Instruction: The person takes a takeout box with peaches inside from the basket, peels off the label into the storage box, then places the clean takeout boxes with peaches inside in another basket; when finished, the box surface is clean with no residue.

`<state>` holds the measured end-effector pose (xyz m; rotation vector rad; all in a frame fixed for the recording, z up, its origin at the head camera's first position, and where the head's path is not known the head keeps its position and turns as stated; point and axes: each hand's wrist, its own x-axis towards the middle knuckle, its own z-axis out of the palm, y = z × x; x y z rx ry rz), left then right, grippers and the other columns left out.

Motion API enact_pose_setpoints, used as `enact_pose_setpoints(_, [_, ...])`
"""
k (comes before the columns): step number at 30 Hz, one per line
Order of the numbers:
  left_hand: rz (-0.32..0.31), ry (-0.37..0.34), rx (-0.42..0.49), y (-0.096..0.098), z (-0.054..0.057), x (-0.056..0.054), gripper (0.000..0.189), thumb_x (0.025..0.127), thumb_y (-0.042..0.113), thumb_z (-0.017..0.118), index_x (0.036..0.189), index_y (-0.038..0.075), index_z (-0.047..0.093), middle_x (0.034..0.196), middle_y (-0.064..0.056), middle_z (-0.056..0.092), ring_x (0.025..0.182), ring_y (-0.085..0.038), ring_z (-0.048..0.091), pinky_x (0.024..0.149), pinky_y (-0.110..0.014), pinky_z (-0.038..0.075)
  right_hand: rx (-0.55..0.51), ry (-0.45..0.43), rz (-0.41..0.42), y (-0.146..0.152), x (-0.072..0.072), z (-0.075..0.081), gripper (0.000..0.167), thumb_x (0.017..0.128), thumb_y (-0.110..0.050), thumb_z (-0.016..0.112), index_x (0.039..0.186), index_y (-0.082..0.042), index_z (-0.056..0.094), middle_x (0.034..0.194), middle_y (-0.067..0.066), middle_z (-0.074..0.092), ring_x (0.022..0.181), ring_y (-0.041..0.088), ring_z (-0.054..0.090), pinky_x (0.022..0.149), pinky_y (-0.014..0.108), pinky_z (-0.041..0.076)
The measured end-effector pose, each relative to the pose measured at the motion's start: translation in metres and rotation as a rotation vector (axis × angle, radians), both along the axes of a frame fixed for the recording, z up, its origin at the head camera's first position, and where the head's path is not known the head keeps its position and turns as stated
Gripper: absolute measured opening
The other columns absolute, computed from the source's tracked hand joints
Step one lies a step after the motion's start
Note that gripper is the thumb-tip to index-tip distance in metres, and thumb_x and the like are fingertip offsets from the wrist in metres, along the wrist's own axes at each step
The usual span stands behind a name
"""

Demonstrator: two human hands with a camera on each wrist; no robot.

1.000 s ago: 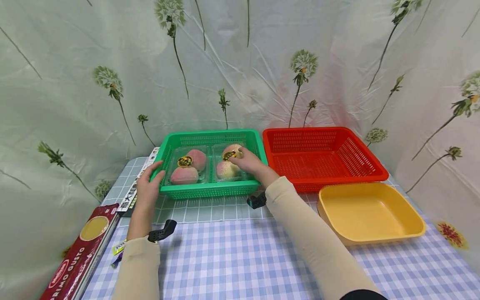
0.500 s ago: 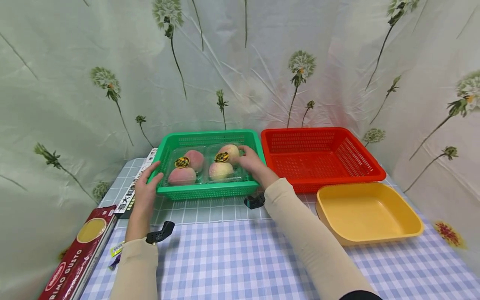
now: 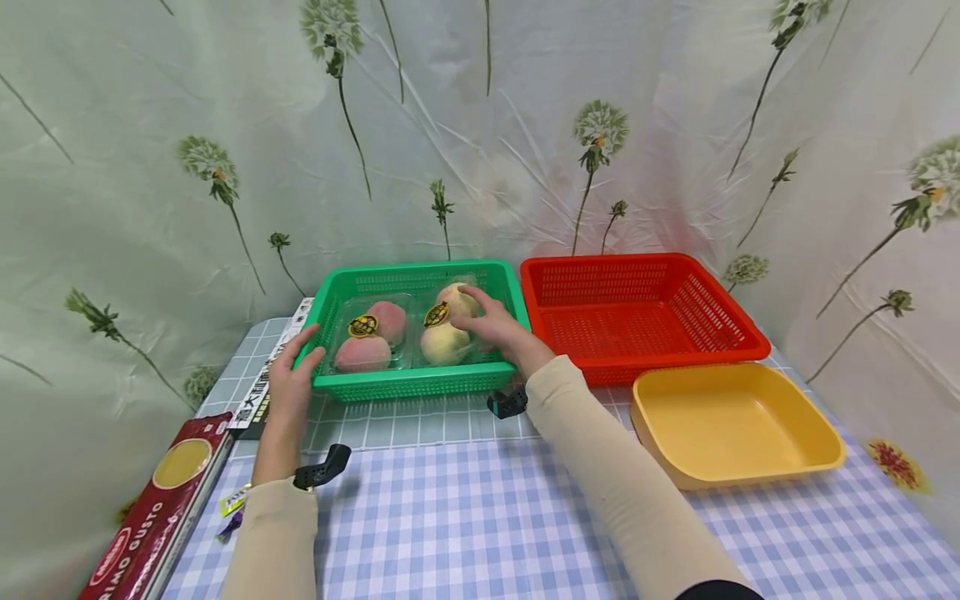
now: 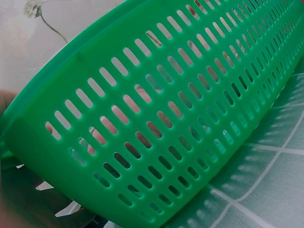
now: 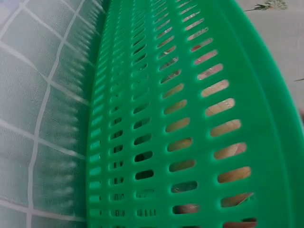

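In the head view a green basket [image 3: 405, 386] holds two clear plastic packs side by side, each with two peaches and a black-and-gold sticker. The left pack [image 3: 363, 358] has pinker peaches and lies flat. My right hand [image 3: 491, 323] reaches over the basket's near right side and grips the right pack [image 3: 446, 343], thumb and fingers across its right side. That pack of paler peaches sits slightly tilted. My left hand [image 3: 291, 375] holds the basket's left rim near the front corner. Both wrist views show mostly the perforated basket wall [image 4: 156, 114], with peaches glimpsed through the slots.
A red basket [image 3: 558, 364] stands right beside the green one. In front of it is a yellow plastic tub [image 3: 742, 429]. At left lie a dark red pack [image 3: 157, 508], a black-and-white box [image 3: 258, 398] and small wrappers [image 3: 234, 504] on the checked cloth [image 3: 450, 517].
The right pack has shifted a little left and become tilted. My right hand moved to its right side, then forward over it again. My left hand stays at the rim.
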<state>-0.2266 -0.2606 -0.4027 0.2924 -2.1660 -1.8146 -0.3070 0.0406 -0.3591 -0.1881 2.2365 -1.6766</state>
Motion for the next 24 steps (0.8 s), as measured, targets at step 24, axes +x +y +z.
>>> enact_pose_setpoints(24, [0.036, 0.034, 0.003, 0.0, -0.002, -0.002, 0.046, 0.102, 0.011, 0.048, 0.148, 0.011, 0.049, 0.158, -0.008, 0.042, 0.146, -0.022, 0.035, 0.121, -0.043, 0.028, -0.313, 0.135, -0.349, 0.005, 0.026, 0.038, 0.062, 0.087, 0.005, 0.053, 0.144, -0.018, 0.055, 0.16, 0.002, 0.038, 0.141, 0.019, 0.036, 0.101, 0.03, 0.038])
